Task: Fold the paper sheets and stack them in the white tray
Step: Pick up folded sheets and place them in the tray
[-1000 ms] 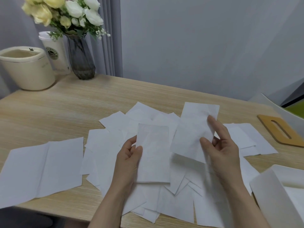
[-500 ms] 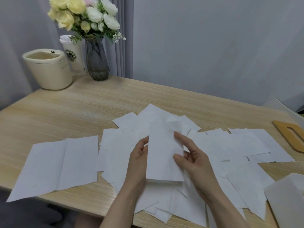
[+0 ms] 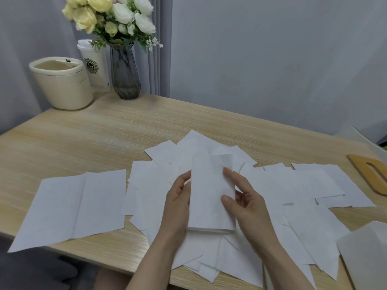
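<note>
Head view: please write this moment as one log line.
left hand: holds folded sheet | right hand: pinches sheet | tray: right, untouched

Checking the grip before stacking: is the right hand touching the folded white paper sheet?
Touching. The head view shows the right hand with thumb and fingertip pressed on the folded white paper sheet.

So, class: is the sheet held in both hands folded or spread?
Folded: the held sheet is a narrow strip, with layered edges showing at its near end.
</note>
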### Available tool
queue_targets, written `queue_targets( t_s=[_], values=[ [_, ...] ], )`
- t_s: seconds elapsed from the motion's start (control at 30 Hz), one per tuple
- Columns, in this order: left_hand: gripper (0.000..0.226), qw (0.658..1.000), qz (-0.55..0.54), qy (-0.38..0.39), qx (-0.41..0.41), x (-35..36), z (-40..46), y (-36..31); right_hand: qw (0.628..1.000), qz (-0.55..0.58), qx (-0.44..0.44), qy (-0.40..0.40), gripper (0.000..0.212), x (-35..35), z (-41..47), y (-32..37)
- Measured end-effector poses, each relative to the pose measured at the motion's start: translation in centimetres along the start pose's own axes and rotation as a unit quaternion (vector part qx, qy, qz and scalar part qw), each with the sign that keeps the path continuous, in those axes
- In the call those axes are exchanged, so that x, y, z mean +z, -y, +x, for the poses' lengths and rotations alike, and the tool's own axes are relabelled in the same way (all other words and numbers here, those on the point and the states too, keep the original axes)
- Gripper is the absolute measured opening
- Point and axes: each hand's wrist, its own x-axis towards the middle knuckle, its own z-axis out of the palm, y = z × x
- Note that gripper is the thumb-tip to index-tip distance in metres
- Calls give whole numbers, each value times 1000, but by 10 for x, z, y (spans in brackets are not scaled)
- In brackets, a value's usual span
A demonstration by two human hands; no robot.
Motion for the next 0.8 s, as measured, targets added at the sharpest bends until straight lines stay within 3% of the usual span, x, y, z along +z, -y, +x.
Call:
queue_targets(
  t_s=[0.37, 0.57, 0.8],
  values=[
    [24, 999, 7, -25, 26, 2, -1, 0, 999, -35, -12, -10, 54, 4, -5, 5],
    [24, 1000, -11, 6, 11, 1, -2, 1, 1000, -26, -6, -3, 53, 4, -7, 3],
    [26, 1000, -4, -1, 24, 5, -4, 0, 990, -114, -38, -77, 56, 1, -15, 4]
  ],
)
